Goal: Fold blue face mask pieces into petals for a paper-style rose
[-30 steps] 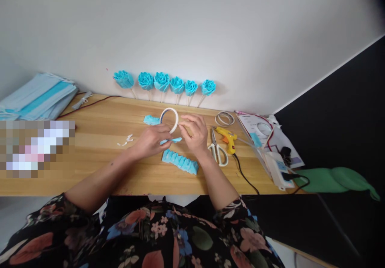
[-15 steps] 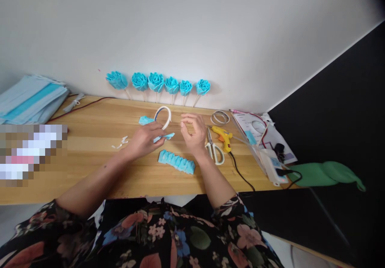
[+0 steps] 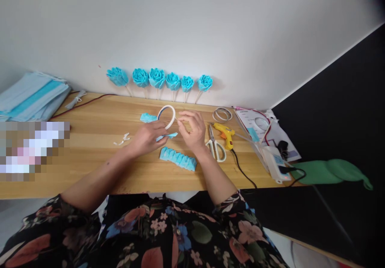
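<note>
My left hand (image 3: 148,137) holds a white roll of tape (image 3: 167,115) upright above the wooden table (image 3: 99,140), with a small blue fabric strip (image 3: 167,136) pinched under its fingers. My right hand (image 3: 192,129) sits just right of the roll, fingertips pinched at the tape's edge. A pleated blue fabric piece (image 3: 178,159) lies on the table below both hands. Another blue scrap (image 3: 147,117) lies behind the left hand.
Several blue fabric roses on sticks (image 3: 158,79) lean on the wall. Scissors (image 3: 215,146), a yellow glue gun (image 3: 226,134), tape rings (image 3: 222,114), papers and a white power strip (image 3: 276,164) lie to the right. Stacked blue masks (image 3: 33,97) sit far left.
My right hand drew away from the roll half a second ago and has come back to pinch at its edge. The left hand keeps holding the roll.
</note>
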`<state>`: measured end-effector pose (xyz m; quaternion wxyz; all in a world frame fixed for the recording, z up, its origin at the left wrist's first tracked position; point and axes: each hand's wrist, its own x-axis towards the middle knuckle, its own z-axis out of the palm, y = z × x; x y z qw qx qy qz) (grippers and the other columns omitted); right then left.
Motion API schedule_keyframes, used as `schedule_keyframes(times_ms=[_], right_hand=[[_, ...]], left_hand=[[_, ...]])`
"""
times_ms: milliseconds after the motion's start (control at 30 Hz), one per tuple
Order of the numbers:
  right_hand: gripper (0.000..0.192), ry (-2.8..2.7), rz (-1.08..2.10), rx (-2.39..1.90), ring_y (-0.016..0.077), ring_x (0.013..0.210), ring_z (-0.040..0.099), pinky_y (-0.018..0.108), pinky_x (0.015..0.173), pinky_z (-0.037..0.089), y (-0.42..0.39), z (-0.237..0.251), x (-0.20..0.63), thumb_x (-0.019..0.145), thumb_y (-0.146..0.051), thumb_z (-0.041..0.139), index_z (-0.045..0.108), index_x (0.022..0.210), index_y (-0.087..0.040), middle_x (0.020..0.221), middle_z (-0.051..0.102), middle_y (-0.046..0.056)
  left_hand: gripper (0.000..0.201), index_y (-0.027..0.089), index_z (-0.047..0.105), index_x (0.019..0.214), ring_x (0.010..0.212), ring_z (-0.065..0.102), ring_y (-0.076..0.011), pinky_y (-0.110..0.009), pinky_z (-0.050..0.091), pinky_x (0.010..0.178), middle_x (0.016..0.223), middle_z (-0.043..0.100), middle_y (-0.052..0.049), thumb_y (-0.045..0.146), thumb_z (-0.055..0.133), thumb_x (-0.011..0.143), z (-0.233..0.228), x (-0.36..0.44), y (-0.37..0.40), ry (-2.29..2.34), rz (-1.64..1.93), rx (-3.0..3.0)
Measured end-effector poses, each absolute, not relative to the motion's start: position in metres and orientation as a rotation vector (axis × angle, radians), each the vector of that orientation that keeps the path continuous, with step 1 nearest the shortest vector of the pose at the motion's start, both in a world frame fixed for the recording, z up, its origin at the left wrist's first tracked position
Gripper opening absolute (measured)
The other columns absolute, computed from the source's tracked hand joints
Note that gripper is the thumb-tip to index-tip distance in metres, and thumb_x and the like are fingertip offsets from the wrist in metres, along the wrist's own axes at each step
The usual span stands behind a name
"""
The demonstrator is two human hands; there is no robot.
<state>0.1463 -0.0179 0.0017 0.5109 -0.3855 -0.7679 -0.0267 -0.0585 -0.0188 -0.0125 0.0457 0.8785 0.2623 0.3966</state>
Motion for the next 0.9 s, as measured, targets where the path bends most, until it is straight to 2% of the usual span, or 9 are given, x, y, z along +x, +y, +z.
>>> schedule_keyframes(times_ms=[200, 367, 433, 533, 600, 667, 767, 900], right_hand=[[0.009, -1.754, -0.036, -0.986, 0.0207, 0.100, 0.066, 0.040, 0.091, 0.052, -0.017, 0.002, 0.147, 0.095, -0.024, 0.054, 0.061, 0.091, -0.024, 0.102, 0.072, 0.007], [0.011, -1.760, 0.040, -0.976, 0.0214, 0.100, 0.066, 0.042, 0.092, 0.051, -0.018, -0.002, 0.146, 0.095, -0.026, 0.053, 0.062, 0.090, -0.023, 0.102, 0.073, 0.008], [0.012, -1.776, 0.039, -0.947, 0.0215, 0.102, 0.066, 0.042, 0.093, 0.052, -0.020, 0.002, 0.147, 0.096, -0.027, 0.051, 0.063, 0.095, -0.023, 0.104, 0.073, 0.008], [0.023, -1.722, 0.001, -0.978, 0.0217, 0.106, 0.067, 0.040, 0.093, 0.053, -0.026, 0.023, 0.157, 0.099, -0.032, 0.045, 0.061, 0.114, -0.023, 0.113, 0.072, 0.009], [0.030, -1.674, -0.008, -1.090, 0.0215, 0.106, 0.067, 0.039, 0.091, 0.053, -0.031, 0.044, 0.172, 0.101, -0.033, 0.041, 0.059, 0.123, -0.023, 0.116, 0.071, 0.009], [0.032, -1.672, 0.005, -1.307, 0.0209, 0.100, 0.069, 0.036, 0.087, 0.053, -0.039, 0.062, 0.192, 0.103, -0.035, 0.039, 0.060, 0.125, -0.023, 0.109, 0.073, 0.008], [0.028, -1.774, 0.023, -1.683, 0.0207, 0.085, 0.070, 0.034, 0.080, 0.052, -0.058, 0.068, 0.225, 0.099, -0.037, 0.049, 0.067, 0.116, -0.022, 0.092, 0.075, 0.005], [0.020, -1.990, -0.021, -2.118, 0.0233, 0.075, 0.070, 0.034, 0.073, 0.053, -0.089, 0.034, 0.246, 0.093, -0.036, 0.062, 0.072, 0.100, -0.020, 0.076, 0.074, 0.007]], left_hand=[[0.019, 0.020, 0.074, 0.089, 0.077, 0.065, -0.0191, -0.030, 0.050, 0.067, 0.080, 0.069, -0.007, 0.022, 0.056, 0.094, -0.011, -0.062, -0.019, 0.905, 1.197, 2.674], [0.020, 0.020, 0.072, 0.078, 0.078, 0.065, -0.0201, -0.031, 0.050, 0.070, 0.077, 0.069, -0.007, 0.022, 0.057, 0.092, -0.010, -0.064, -0.016, 0.993, 1.227, 2.706], [0.021, 0.019, 0.069, 0.075, 0.078, 0.065, -0.0202, -0.031, 0.049, 0.068, 0.077, 0.069, -0.007, 0.020, 0.057, 0.092, -0.011, -0.065, -0.014, 1.022, 1.248, 2.738], [0.019, 0.020, 0.068, 0.075, 0.077, 0.064, -0.0197, -0.031, 0.047, 0.068, 0.078, 0.069, -0.007, 0.020, 0.057, 0.091, -0.013, -0.069, -0.011, 1.052, 1.296, 2.735], [0.016, 0.020, 0.069, 0.077, 0.078, 0.065, -0.0196, -0.031, 0.048, 0.069, 0.081, 0.070, -0.006, 0.020, 0.059, 0.090, -0.014, -0.070, -0.010, 1.053, 1.341, 2.701], [0.014, 0.021, 0.069, 0.078, 0.079, 0.066, -0.0202, -0.032, 0.048, 0.070, 0.084, 0.071, -0.006, 0.020, 0.060, 0.090, -0.015, -0.071, -0.010, 1.040, 1.358, 2.674], [0.013, 0.021, 0.069, 0.079, 0.081, 0.066, -0.0215, -0.033, 0.049, 0.072, 0.086, 0.072, -0.007, 0.020, 0.061, 0.090, -0.015, -0.070, -0.010, 0.980, 1.349, 2.670], [0.012, 0.022, 0.070, 0.081, 0.083, 0.067, -0.0230, -0.035, 0.050, 0.075, 0.088, 0.072, -0.007, 0.023, 0.062, 0.089, -0.016, -0.066, -0.011, 0.935, 1.340, 2.621]])
